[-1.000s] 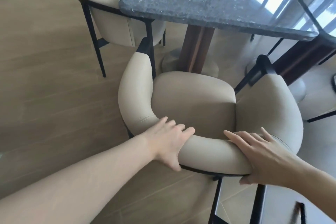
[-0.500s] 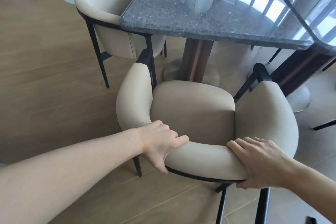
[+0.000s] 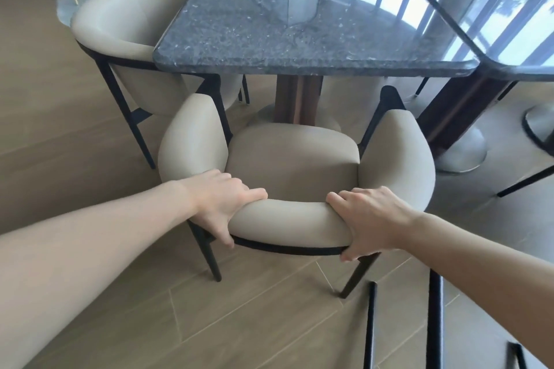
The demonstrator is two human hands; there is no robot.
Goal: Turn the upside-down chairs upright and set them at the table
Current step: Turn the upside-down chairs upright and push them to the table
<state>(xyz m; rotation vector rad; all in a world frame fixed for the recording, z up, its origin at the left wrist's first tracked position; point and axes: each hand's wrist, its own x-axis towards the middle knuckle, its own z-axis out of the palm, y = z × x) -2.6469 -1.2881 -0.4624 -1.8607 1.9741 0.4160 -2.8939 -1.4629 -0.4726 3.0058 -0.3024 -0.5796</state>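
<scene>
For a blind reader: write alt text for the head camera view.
Two bare hands, left hand and right hand, grip the curved backrest of an upright beige chair facing a dark stone table. A second beige chair stands at the table's left side on a wood floor.

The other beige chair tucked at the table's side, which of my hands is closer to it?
Left. The left hand grips the near chair's backrest at its left end, on the tucked chair's side. The right hand grips the right end, farther away.
</scene>
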